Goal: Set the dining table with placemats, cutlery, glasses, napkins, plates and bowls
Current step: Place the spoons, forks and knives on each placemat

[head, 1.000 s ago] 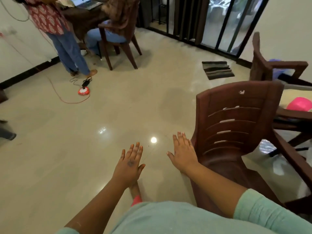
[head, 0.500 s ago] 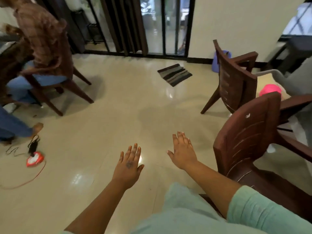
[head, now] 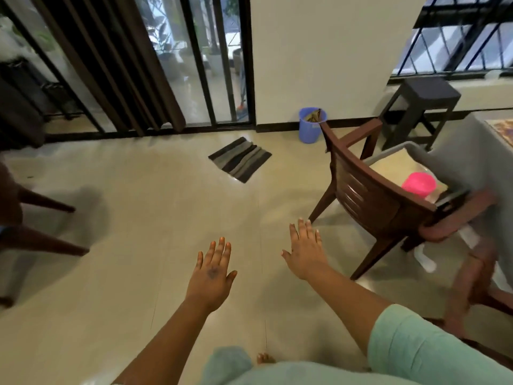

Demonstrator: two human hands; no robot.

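My left hand (head: 211, 276) and my right hand (head: 305, 250) are stretched out in front of me over the bare floor, palms down, fingers straight, holding nothing. The dining table (head: 477, 151) with a grey cloth shows at the right edge, with a patterned placemat corner (head: 502, 129) on top. A pink bowl-like thing (head: 418, 184) sits below the table's edge, behind a brown chair. No cutlery, glasses, napkins or plates are in view.
A brown wooden chair (head: 369, 195) stands right of my right hand, and another brown chair (head: 472, 279) blurs at the lower right. A striped mat (head: 240, 158) lies on the floor ahead. A blue bin (head: 308, 126) stands by the wall, a dark stool (head: 422, 107) beyond, chair legs (head: 41, 240) at left.
My view has swung to the right: the people at left have left the frame, and the table, stool and blue bin have come in. Both hands stay open and outstretched.
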